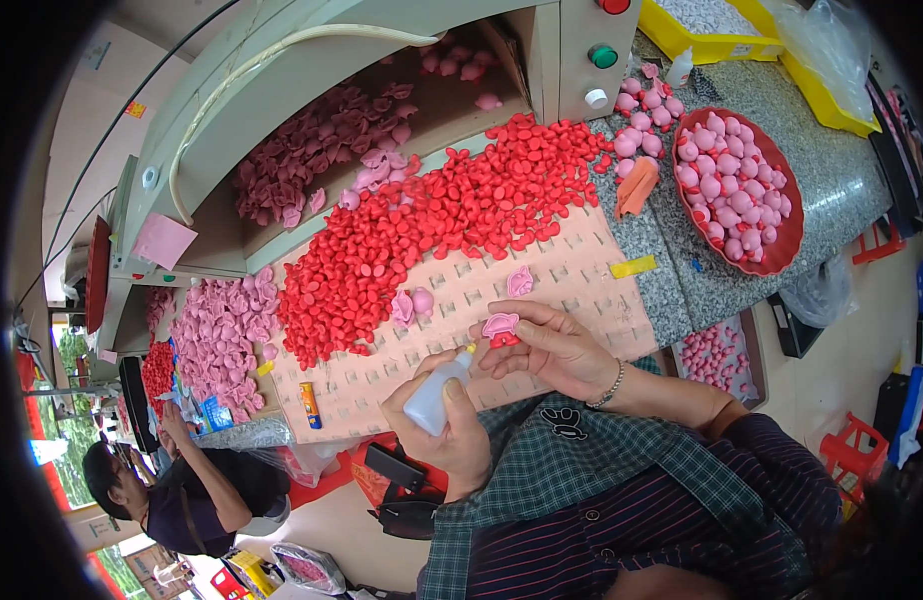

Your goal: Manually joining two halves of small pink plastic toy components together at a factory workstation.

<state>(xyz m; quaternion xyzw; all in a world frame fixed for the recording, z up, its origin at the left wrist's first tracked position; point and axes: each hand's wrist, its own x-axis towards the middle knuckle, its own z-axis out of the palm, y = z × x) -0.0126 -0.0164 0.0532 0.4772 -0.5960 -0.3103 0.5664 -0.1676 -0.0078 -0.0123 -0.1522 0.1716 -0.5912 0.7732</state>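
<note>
Left hand [469,452] clamped round bottle [429,406], right hand [572,362] pinching pink piece [500,325], bottle tip [471,349] near it, red pieces [422,230] heaped beyond

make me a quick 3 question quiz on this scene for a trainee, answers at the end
1. Which hand holds the squeeze bottle?
2. What mostly fills the scalloped red bowl: a) blue blocks, b) pink rounded pieces, c) green rings?
3. True or false: the right hand holds a pink-and-red piece.

Key: 1. the left hand; 2. b; 3. true.
</note>
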